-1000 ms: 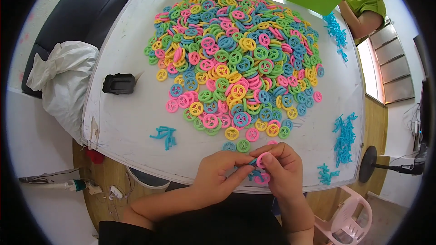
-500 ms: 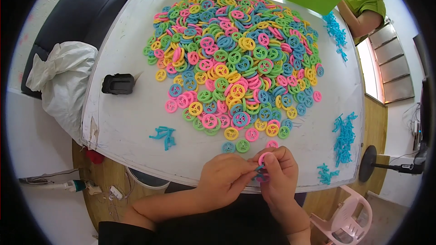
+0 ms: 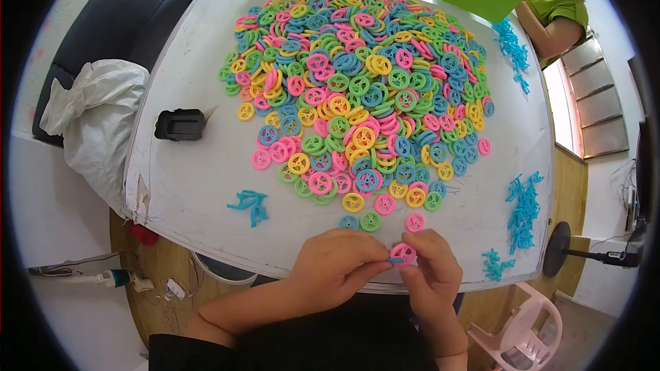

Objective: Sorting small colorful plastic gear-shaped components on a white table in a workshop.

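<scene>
Head view: L hand [image 3: 337,260] pinches a thin blue plastic piece [image 3: 397,260] btwn thumb & forefinger; R hand [image 3: 434,275] grips a small pink plastic spoked wheel [image 3: 404,253] w/ thumb below & fingers above. Both items touch or nearly so, over the table's near edge; can't tell if they're joined, or if >1 wheel is there. Fingertip grips prob. b/c parts are tiny; held close to the body, prob. for a clear look.

White table [image 3: 206,196] carries a big heap of pink, yellow, green & blue plastic wheels [image 3: 364,96], middle to far edge, its loose front w/in easy reach. Branched blue plastic parts sit apart from it, prob. to avoid mixing: small cluster [image 3: 253,207] toward the near-left corner, bigger pile [image 3: 524,213] along the right edge, few more [image 3: 495,264] nr the near-right corner. Black plastic tray [image 3: 180,125] is by the left edge.
</scene>
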`<state>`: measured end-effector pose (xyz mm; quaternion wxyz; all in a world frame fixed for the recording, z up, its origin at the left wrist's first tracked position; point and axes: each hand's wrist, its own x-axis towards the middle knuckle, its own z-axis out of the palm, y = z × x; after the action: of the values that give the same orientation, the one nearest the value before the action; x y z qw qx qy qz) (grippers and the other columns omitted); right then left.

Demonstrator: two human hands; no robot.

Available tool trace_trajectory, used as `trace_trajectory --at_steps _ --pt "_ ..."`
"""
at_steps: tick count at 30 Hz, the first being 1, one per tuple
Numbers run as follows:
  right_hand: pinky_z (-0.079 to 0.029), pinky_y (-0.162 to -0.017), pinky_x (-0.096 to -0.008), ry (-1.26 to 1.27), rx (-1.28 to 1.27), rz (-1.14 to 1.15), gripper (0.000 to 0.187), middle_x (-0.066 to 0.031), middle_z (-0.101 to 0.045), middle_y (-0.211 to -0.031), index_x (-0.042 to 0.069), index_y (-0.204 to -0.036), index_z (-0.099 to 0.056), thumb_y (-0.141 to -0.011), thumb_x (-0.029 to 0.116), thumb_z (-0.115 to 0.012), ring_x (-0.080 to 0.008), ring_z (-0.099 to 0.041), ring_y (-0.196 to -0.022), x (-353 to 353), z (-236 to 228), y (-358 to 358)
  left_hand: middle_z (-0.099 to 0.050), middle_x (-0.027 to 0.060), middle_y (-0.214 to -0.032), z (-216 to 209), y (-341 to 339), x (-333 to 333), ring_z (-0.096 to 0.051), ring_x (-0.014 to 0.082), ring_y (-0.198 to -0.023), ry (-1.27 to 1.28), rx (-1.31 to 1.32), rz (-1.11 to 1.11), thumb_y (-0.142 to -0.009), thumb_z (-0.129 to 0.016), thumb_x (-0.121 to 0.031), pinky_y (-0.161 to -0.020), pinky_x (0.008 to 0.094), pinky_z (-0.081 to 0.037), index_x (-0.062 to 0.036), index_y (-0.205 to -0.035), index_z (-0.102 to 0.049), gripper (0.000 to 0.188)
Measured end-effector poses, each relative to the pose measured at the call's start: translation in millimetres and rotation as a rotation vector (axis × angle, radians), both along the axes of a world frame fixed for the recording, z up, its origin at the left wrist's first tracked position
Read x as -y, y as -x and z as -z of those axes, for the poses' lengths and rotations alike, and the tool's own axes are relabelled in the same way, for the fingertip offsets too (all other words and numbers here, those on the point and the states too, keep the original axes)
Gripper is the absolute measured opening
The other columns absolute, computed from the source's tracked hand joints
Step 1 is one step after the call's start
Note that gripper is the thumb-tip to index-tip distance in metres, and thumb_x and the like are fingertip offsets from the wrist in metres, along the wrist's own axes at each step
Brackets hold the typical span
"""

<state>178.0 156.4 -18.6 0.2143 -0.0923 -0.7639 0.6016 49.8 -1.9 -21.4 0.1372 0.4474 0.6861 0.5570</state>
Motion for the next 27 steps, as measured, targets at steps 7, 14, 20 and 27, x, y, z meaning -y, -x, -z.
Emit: trace_trajectory --at_steps 7,14,20,27 --pt "-0.052 -0.07 -0.0311 -0.097 0.076 -0.034 0.04 -0.0107 -0.071 -0.089 -0.001 -0.123 -0.069 -0.084 0.0 -0.079 -0.0221 -0.068 -0.077 -7.0 -0.9 -3.4 -0.077 0.0077 -0.095 4.0 -1.4 3.8 -0.074 0.0242 -0.082 0.045 0.161 0.027 -0.083 -0.083 -0.006 -0.072 0.0327 -0.057 -0.0062 -0.099 -0.076 0.017" --pt "-0.054 -0.07 -0.0298 -0.007 0.196 -0.037 0.034 -0.0106 -0.072 -0.089 -0.001 -0.121 -0.069 -0.088 -0.002 -0.075 -0.0207 -0.07 -0.077 -2.9 -16.3 -11.0 -0.077 0.0087 -0.096 10.1 -3.7 4.1 -0.074 0.0242 -0.082 0.109 0.087 -0.008 -0.082 -0.084 -0.007 -0.071 0.0326 -0.057 -0.0064 -0.099 -0.076 0.019" --pt "-0.058 -0.077 -0.0319 0.376 0.261 0.017 0.025 -0.0117 -0.073 -0.092 -0.005 -0.116 -0.068 -0.092 0.0 -0.071 -0.0191 -0.071 -0.087 -1.8 -24.5 -17.2 -0.077 0.0122 -0.1 15.4 -3.5 -2.5 -0.076 0.0263 -0.089 -0.149 -0.203 0.085 -0.076 -0.09 -0.012 -0.072 0.0335 -0.059 -0.0047 -0.106 -0.073 0.035" --pt "-0.057 -0.07 -0.0389 -0.044 0.454 -0.598 0.021 -0.0114 -0.072 -0.088 0.007 -0.111 -0.073 -0.09 0.007 -0.074 -0.0321 -0.071 -0.08 -95.5 -58.7 -109.0 -0.075 0.0066 -0.104 -8.4 9.7 2.4 -0.074 0.0274 -0.096 -0.155 0.099 0.538 -0.076 -0.089 -0.042 -0.076 0.0369 -0.058 -0.008 -0.109 -0.073 0.05"
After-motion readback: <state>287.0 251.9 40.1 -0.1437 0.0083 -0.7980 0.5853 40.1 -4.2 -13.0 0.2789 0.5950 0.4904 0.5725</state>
